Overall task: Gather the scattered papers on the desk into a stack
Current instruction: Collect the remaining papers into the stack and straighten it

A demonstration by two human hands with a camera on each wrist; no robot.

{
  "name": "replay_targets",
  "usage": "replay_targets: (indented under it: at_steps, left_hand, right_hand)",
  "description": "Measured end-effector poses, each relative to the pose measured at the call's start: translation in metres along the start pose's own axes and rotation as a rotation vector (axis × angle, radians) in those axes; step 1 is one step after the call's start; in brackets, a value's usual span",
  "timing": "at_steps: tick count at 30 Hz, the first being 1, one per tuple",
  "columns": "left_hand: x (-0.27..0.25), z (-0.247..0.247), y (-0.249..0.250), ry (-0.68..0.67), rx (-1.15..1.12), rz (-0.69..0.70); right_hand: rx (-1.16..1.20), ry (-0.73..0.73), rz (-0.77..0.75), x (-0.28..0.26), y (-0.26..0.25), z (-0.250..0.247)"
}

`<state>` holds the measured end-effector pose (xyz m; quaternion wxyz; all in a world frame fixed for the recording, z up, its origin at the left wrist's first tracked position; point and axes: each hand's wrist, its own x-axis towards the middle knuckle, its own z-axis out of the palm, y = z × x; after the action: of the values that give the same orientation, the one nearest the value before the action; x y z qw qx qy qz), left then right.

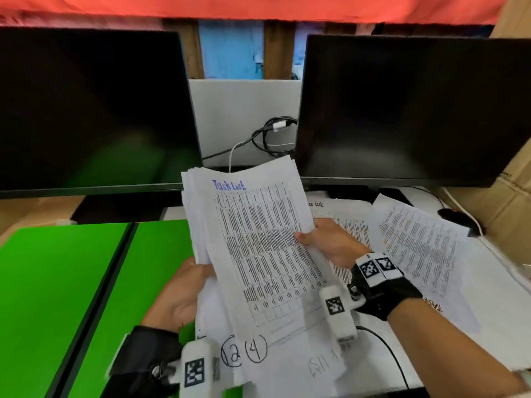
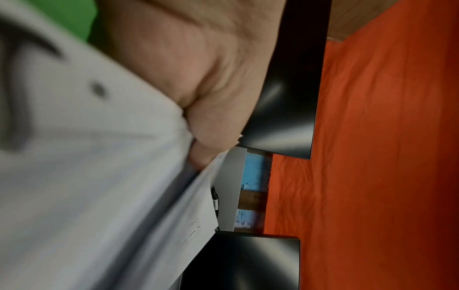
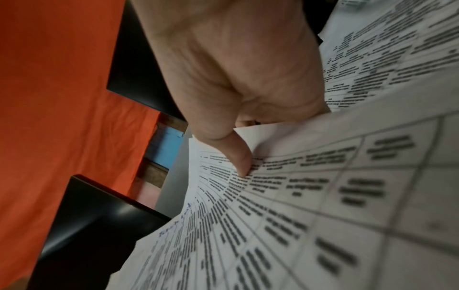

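Note:
Both hands hold a bundle of printed sheets (image 1: 258,239) tilted up above the desk; its top page is headed "Task List" over a dense table. My left hand (image 1: 184,294) grips the bundle's left edge, thumb on top; in the left wrist view the left hand (image 2: 198,82) curls round the white sheets (image 2: 99,176). My right hand (image 1: 324,239) pinches the right edge, and the right thumb (image 3: 238,157) presses on the top page (image 3: 323,196). More printed papers (image 1: 416,239) lie loose on the desk at right, under and beyond the right hand.
Two dark monitors (image 1: 86,110) (image 1: 416,110) stand at the back with cables (image 1: 273,136) between them. Green boards (image 1: 71,282) cover the desk's left part. A black mouse (image 1: 457,219) sits at far right beside cardboard (image 1: 505,196). An orange cloth (image 1: 258,7) hangs above.

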<state>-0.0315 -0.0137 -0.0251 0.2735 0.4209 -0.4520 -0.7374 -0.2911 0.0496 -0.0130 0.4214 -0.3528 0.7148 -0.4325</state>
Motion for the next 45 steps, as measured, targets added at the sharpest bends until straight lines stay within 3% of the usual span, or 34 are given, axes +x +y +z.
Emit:
replay_targets:
  at_steps: [4,7,10,12,15,19,23,26,30,36,45]
  left_hand:
    - [-0.008,0.008,0.006,-0.052,-0.089,0.02]
    - [-0.015,0.018,0.01,-0.091,0.012,0.08]
    - [-0.014,0.021,0.016,0.05,0.204,0.211]
    - [-0.017,0.018,0.029,0.123,0.242,0.362]
    - [-0.034,0.011,0.059,0.072,0.191,0.577]
    - [-0.048,0.012,0.079,-0.046,0.233,0.745]
    - [-0.047,0.016,0.081,0.036,0.363,0.859]
    - [-0.047,0.017,0.076,0.096,0.355,0.901]
    - [-0.045,0.022,0.056,0.141,0.369,0.947]
    - [-0.033,0.012,0.009,0.124,0.344,0.747]
    - [-0.028,0.016,0.037,0.119,0.115,0.759]
  right_hand:
    - [0.004,0.032,0.002,-0.002,0.007,0.009]
    - [0.001,0.145,-0.054,-0.003,0.01,0.019]
    - [-0.083,0.326,-0.203,-0.015,-0.004,0.028]
    - [-0.008,0.401,-0.357,-0.031,-0.024,0.021]
    - [0.219,0.295,-0.53,-0.054,-0.051,-0.003]
    - [0.301,0.019,-0.547,-0.071,-0.071,-0.016]
    - [0.218,0.21,-0.606,-0.079,-0.069,-0.004]
    - [0.226,0.336,-0.678,-0.087,-0.067,0.006]
    - [0.205,0.373,-0.738,-0.095,-0.058,0.023]
    - [0.148,0.343,-0.619,-0.085,-0.019,0.04]
    - [0.201,0.356,-0.611,-0.079,-0.032,0.021]
